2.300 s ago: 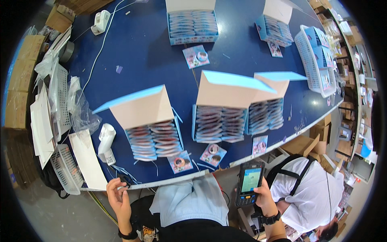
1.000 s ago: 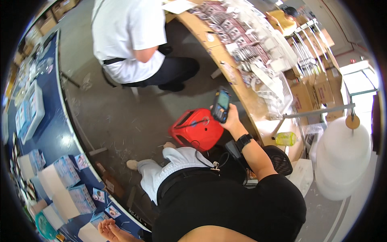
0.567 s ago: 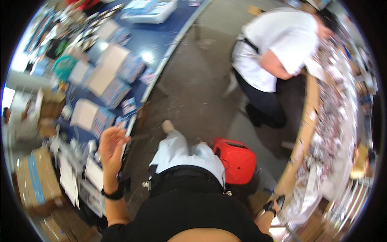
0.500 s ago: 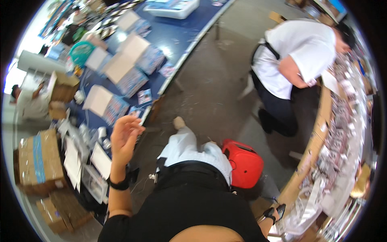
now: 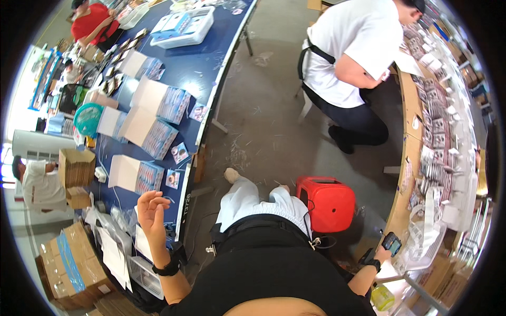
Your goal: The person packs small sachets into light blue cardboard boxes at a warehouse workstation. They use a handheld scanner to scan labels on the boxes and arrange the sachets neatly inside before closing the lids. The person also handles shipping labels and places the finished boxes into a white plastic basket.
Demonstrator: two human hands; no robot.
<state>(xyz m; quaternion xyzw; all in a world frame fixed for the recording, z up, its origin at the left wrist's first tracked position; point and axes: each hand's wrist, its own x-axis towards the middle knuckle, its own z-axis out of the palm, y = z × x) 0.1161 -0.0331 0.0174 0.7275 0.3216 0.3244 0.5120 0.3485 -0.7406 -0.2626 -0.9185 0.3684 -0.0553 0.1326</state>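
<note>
My left hand (image 5: pixel 151 211) is raised over the edge of the blue table (image 5: pixel 211 68), fingers spread, holding nothing. It hovers just right of an open white box of small packets (image 5: pixel 133 175) and a loose packet card (image 5: pixel 172 178). My right hand (image 5: pixel 383 253) is low at the right, gripping a dark handheld scanner (image 5: pixel 392 243) beside the curved wooden bench (image 5: pixel 407 174). My legs in light trousers (image 5: pixel 247 200) point toward the floor between the two work surfaces.
A red stool (image 5: pixel 326 203) stands by my right knee. A person in a white shirt (image 5: pixel 353 58) bends over the wooden bench covered with several packets. More open boxes (image 5: pixel 153 131) line the blue table. Cardboard cartons (image 5: pixel 68 263) are stacked at lower left.
My view has swung from the blue table around toward the floor and the wooden bench. My left hand lifted off the table edge and opened; my right hand dropped low with the scanner.
</note>
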